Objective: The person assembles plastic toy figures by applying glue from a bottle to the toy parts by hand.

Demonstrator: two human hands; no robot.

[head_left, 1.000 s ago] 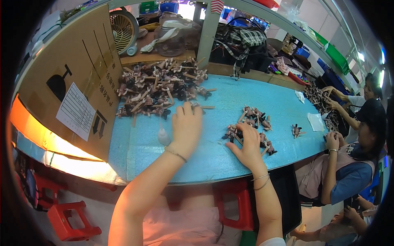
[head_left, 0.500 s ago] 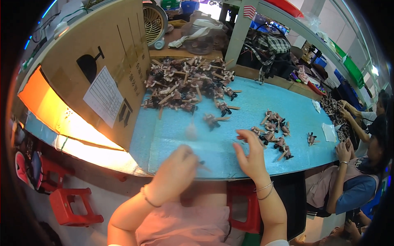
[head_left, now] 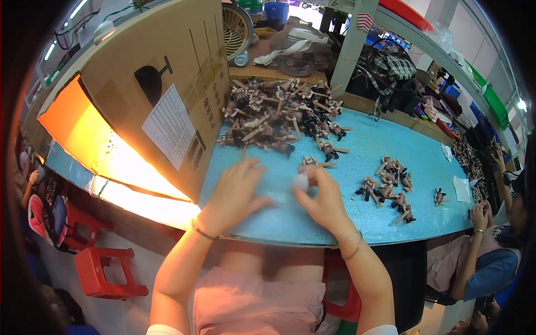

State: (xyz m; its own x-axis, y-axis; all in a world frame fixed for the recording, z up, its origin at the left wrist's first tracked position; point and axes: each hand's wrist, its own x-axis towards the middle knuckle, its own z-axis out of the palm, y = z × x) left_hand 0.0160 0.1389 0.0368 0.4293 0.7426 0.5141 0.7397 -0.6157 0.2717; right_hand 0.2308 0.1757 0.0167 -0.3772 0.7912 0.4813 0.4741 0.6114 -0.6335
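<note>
My left hand point(head_left: 237, 192) hovers over the near part of the blue-topped table point(head_left: 262, 223), its fingers spread and nothing seen in them. Between the thumb and fingers of my right hand point(head_left: 325, 204) is a small white wad point(head_left: 301, 181), soft-looking and blurred. Just beyond that hand lies a figurine point(head_left: 310, 161) in brown and pink with a flat tan stick, partly covered by the fingers. Another such figurine point(head_left: 329, 149) rests behind it, at the edge of a large heap of figurines point(head_left: 279, 114). A smaller cluster of figurines point(head_left: 391, 181) lies to the right.
A big cardboard box point(head_left: 162, 84) stands at left, lit orange inside. Behind the heap are a fan point(head_left: 237, 30) and a clear bag point(head_left: 296, 53). A lone figurine point(head_left: 440, 196) lies far right, near a co-worker's hands point(head_left: 480, 215). A red stool point(head_left: 109, 273) is at lower left.
My left hand has moved forward and its fingers have spread. My right hand has shifted left and closed on the white wad, which was apart from it before. The view has swung slightly left.
</note>
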